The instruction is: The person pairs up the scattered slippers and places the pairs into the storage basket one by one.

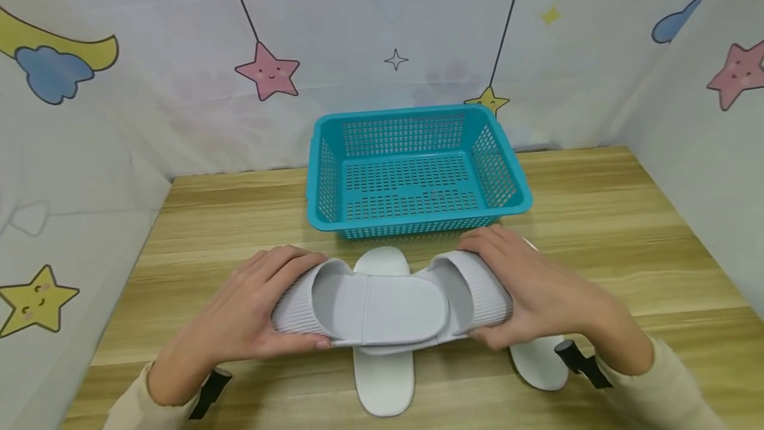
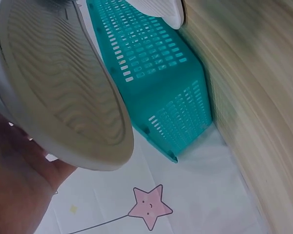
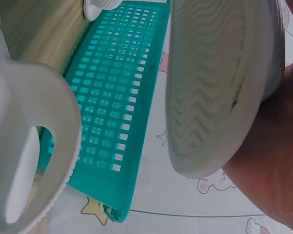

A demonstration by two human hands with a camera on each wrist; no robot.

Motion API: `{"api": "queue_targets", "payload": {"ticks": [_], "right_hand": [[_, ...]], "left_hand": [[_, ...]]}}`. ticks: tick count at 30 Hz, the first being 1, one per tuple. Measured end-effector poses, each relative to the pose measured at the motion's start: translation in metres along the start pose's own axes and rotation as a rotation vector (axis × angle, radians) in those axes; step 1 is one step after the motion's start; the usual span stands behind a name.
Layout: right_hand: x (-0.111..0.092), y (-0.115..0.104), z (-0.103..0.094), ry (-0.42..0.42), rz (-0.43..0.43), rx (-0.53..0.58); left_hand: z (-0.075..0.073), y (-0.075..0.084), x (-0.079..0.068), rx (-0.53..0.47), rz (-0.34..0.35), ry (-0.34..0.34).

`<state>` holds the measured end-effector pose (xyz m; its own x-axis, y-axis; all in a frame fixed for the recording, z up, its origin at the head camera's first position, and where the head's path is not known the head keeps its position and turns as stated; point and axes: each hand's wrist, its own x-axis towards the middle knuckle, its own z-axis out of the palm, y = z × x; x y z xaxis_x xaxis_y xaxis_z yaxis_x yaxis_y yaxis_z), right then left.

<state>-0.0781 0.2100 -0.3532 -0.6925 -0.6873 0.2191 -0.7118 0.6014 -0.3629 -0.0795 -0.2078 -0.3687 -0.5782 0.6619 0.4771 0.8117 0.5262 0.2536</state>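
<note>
My left hand (image 1: 253, 314) grips a light grey slipper (image 1: 295, 304) round its ribbed strap, thumb along the near edge. Round the strap of a matching slipper (image 1: 488, 294), my right hand (image 1: 531, 290) has the same grip. The two are held end to end, toes outward, with the left one's heel overlapping the right one's. Their wavy-patterned soles show in the left wrist view and the right wrist view. Beneath them, a white slipper (image 1: 384, 383) on the wooden table is partly hidden. Another white slipper (image 1: 542, 363) lies under my right forearm, mostly covered.
A turquoise perforated basket (image 1: 418, 223) stands at the back of the wooden table (image 1: 239, 217), just beyond the slippers. White cloth walls (image 1: 346, 32) printed with stars and moons enclose the table at the back and both sides.
</note>
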Motion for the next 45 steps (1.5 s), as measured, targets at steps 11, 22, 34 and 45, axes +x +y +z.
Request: {"api": "queue_targets", "payload": {"ticks": [11,22,34,45], "right_hand": [[0.001,0.003,0.005,0.111,-0.074,-0.001],[0.003,0.003,0.008,0.17,-0.039,-0.003],[0.009,0.001,0.011,0.238,-0.028,-0.042],[0.014,0.003,0.014,0.238,-0.031,-0.046]], "left_hand": [[-0.001,0.002,0.003,0.008,-0.014,0.051],[0.002,0.008,0.008,0.02,-0.062,0.077],[0.006,0.012,0.017,0.008,-0.07,0.101],[0.015,0.015,0.031,-0.017,-0.073,0.068]]}}
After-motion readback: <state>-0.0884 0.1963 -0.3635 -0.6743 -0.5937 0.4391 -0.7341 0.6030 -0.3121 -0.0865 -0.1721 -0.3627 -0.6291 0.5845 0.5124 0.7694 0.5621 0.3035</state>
